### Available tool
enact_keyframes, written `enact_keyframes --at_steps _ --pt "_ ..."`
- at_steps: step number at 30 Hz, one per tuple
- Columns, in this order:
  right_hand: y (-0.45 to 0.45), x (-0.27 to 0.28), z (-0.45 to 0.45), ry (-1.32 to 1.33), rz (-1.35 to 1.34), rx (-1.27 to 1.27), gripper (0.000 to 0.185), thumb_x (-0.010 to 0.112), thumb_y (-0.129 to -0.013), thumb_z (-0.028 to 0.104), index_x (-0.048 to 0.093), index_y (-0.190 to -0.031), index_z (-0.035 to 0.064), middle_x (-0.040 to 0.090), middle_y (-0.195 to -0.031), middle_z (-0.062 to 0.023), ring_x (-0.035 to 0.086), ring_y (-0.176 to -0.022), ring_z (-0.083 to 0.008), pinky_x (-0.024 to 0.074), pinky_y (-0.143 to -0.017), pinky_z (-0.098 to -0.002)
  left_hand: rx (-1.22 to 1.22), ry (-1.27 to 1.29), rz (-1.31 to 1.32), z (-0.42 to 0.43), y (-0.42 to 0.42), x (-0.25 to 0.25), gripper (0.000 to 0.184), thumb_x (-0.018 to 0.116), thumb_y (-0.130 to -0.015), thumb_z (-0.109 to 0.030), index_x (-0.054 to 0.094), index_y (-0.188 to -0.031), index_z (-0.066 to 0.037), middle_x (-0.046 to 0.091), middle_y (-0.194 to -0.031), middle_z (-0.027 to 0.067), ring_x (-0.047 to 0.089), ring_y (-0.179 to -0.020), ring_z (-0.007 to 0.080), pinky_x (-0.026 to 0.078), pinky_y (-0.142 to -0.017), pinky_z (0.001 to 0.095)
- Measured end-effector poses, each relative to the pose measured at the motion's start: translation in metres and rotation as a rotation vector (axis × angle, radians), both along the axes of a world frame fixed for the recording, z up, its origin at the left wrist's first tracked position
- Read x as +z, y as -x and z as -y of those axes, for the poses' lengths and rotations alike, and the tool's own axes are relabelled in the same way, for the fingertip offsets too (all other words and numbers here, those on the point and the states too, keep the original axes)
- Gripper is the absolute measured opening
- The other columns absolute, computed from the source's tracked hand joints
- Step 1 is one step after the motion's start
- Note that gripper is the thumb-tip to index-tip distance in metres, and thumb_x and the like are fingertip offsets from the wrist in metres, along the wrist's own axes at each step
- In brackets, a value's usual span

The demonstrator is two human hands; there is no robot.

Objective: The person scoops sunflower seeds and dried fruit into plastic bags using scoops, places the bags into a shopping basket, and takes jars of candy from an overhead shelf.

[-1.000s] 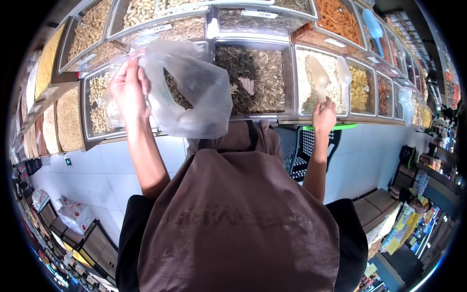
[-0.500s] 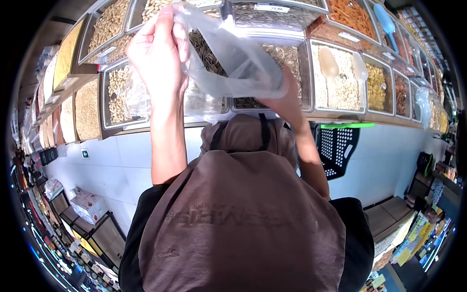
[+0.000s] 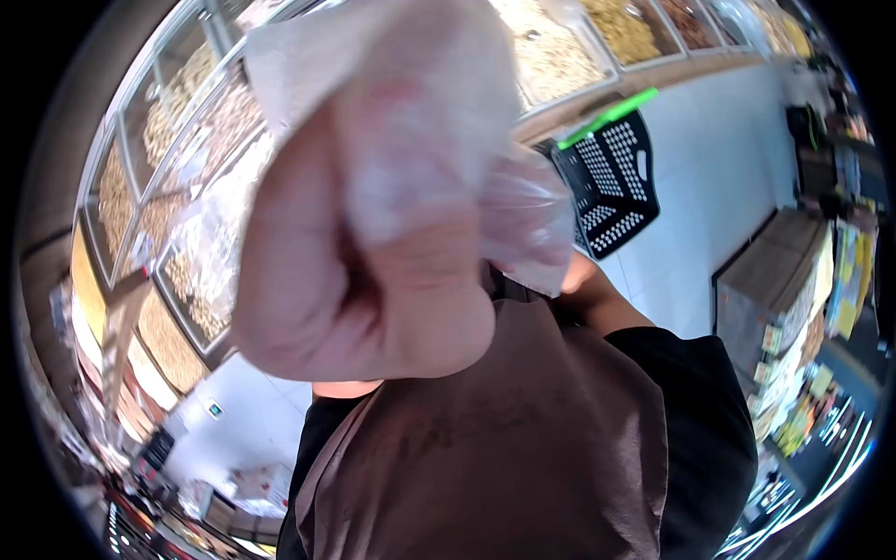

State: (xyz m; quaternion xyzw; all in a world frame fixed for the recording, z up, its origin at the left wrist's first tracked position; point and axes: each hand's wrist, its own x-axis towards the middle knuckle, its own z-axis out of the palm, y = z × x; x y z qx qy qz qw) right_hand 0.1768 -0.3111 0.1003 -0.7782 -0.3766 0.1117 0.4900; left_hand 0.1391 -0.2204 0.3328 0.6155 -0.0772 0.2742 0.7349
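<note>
The left hand (image 3: 420,271) is curled tight close to the camera, its fingers appearing to pinch a translucent plastic bag (image 3: 453,93), though blur hides the exact contact. The bag rises over the fingertips on the far side of the hand. To the right, the right hand (image 3: 527,213) shows pinkish through clear film; whether its fingers are spread or pressed together, I cannot tell.

The bag is off the counter and in hand. Its mouth and contents are not visible, so how much has been done or remains cannot be judged.

Beyond are clear bins (image 3: 609,70): pale pieces (image 3: 551,56) far right of the hands, then yellow ones (image 3: 621,30). Crumpled clear plastic (image 3: 215,238) lies on the left. A black basket (image 3: 583,177) with a green handle (image 3: 611,119) stands to the right.

Dark lettering on the brown apron (image 3: 523,476) and a whitish label (image 3: 194,159) at left are too blurred to read; no brand is legible.
</note>
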Motion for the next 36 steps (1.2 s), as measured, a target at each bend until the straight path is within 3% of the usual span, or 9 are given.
enact_keyframes --at_steps 10,12,16,18,22,26,28,32,36 --pt "0.056 0.021 0.207 -0.506 -0.095 -0.309 0.038 0.064 -0.09 0.022 0.062 -0.119 -0.0031 0.066 -0.101 -0.0131 0.064 -0.087 -0.0201 0.0538 -0.075 -0.0333 -0.305 -0.313 -0.183 0.116 0.012 -0.082 0.02 0.065 -0.088 -0.008 0.066 -0.105 0.004 0.067 -0.088 0.0109 0.058 -0.074 0.0146 0.045 -0.067 0.0298" --pt "0.077 0.033 0.274 0.191 -0.107 -0.312 0.033 0.065 -0.083 0.014 0.068 -0.115 0.0036 0.07 -0.097 -0.0169 0.066 -0.089 -0.034 0.0517 -0.084 -0.0417 -0.514 -0.549 -0.277 0.144 0.012 -0.117 0.023 0.066 -0.087 -0.008 0.066 -0.107 0.003 0.069 -0.093 0.0114 0.061 -0.079 0.0154 0.047 -0.071 0.0307" --pt "0.131 0.02 0.375 -0.019 -0.077 -0.332 0.027 0.065 -0.081 0.011 0.069 -0.106 0.0024 0.069 -0.105 -0.0187 0.063 -0.095 -0.0382 0.0501 -0.087 -0.0433 -0.824 -0.776 -0.414 0.234 0.036 -0.198 0.03 0.07 -0.085 -0.009 0.066 -0.112 0.003 0.071 -0.101 0.0124 0.065 -0.089 0.017 0.052 -0.079 0.0323" --pt "0.159 0.003 0.404 -0.015 0.144 -0.608 0.031 0.066 -0.082 0.014 0.066 -0.111 0.0044 0.066 -0.109 -0.0185 0.062 -0.097 -0.0372 0.0495 -0.083 -0.0466 -0.892 -0.633 -0.595 0.28 0.054 -0.225 0.022 0.069 -0.086 -0.009 0.069 -0.103 0.003 0.073 -0.092 0.0108 0.065 -0.083 0.0143 0.051 -0.077 0.0313" --pt "0.222 -0.024 0.457 0.049 -0.006 -0.824 0.027 0.065 -0.084 0.012 0.066 -0.11 0.0045 0.065 -0.109 -0.0182 0.06 -0.099 -0.039 0.0482 -0.086 -0.0462 -1.107 -0.788 -0.705 0.343 0.08 -0.216 0.017 0.062 -0.095 -0.011 0.071 -0.097 0.004 0.072 -0.084 0.0097 0.064 -0.082 0.0116 0.05 -0.077 0.0295" --pt "0.244 -0.052 0.473 -0.222 -0.32 -0.877 0.018 0.062 -0.089 0.011 0.066 -0.105 0.0046 0.068 -0.097 -0.0146 0.065 -0.088 -0.0339 0.0506 -0.078 -0.0427 -1.073 -0.633 -0.773 0.376 0.099 -0.253 0.022 0.061 -0.097 -0.014 0.069 -0.091 0.006 0.07 -0.077 0.0076 0.062 -0.077 0.0091 0.048 -0.07 0.0271" --pt "0.236 -0.051 0.474 -0.377 -0.645 -1.102 0.021 0.058 -0.1 0.02 0.067 -0.102 0.0005 0.065 -0.068 -0.0058 0.062 -0.061 -0.0132 0.0488 -0.059 -0.0284 -0.988 -0.692 -0.857 0.391 0.092 -0.259 0.02 0.062 -0.097 -0.012 0.067 -0.088 0.006 0.067 -0.07 0.0072 0.062 -0.065 0.0099 0.048 -0.06 0.0266" --pt "0.2 -0.058 0.491 -0.461 -0.795 -1.476 0.022 0.06 -0.099 0.019 0.068 -0.096 -0.0016 0.061 -0.058 -0.0052 0.057 -0.05 -0.0111 0.0443 -0.049 -0.0279 -0.746 -0.559 -1.083 0.407 0.073 -0.289 0.027 0.064 -0.087 -0.003 0.049 -0.065 -0.001 0.052 -0.055 0.0039 0.058 -0.046 0.0148 0.044 -0.044 0.0301" --pt "0.155 -0.084 0.531 -0.263 -0.847 -1.564 0.02 0.061 -0.094 0.014 0.068 -0.085 -0.0027 0.058 -0.053 -0.0048 0.053 -0.043 -0.0119 0.0398 -0.042 -0.0303 -0.659 -0.722 -1.031 0.434 0.027 -0.311 0.019 0.063 -0.082 -0.001 0.047 -0.072 -0.001 0.053 -0.059 0.0076 0.06 -0.05 0.0175 0.046 -0.049 0.0329"
